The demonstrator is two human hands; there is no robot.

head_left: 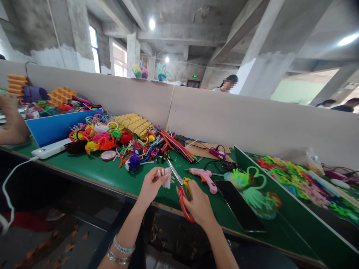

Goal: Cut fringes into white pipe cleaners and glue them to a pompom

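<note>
left hand pinches white strips, right hand holds scissors

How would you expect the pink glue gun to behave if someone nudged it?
The pink glue gun looks like rigid plastic, so it should slide without bending. Lying flat, with its handle angled out, it probably won't roll.

Scissors, silver-bladed, red-and-yellow handles, held slanted; white strips bundled beside blades.
</note>
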